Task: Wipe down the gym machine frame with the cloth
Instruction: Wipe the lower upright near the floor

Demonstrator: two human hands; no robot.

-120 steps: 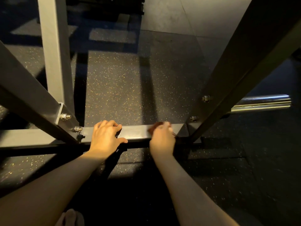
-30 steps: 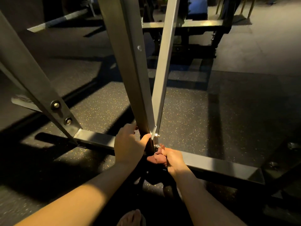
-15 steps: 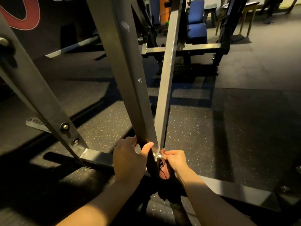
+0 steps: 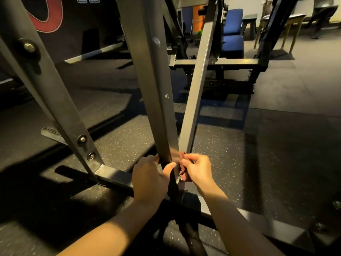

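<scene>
A grey steel machine frame fills the view: a slanted upright post [image 4: 151, 85] rises from a low floor crossbar [image 4: 114, 177]. My left hand [image 4: 149, 180] grips the foot of that post, thumb wrapped round its near face. My right hand [image 4: 197, 170] pinches a crumpled reddish-brown cloth [image 4: 182, 167] and presses it against the right side of the post, just above the joint with the crossbar. A thinner light-grey bar [image 4: 197, 84] slants up just behind the cloth.
Another bolted diagonal strut [image 4: 55, 100] stands at the left. Speckled black rubber flooring [image 4: 239, 154] lies beyond the crossbar. A second machine base [image 4: 217, 61], blue padded seats [image 4: 232, 34] and wooden tables [image 4: 293, 17] stand at the back.
My view has tilted up and shifted left along the frame. Both hands left the crossbar for the slanted post, and the right hand with the cloth has slid slightly up its base.
</scene>
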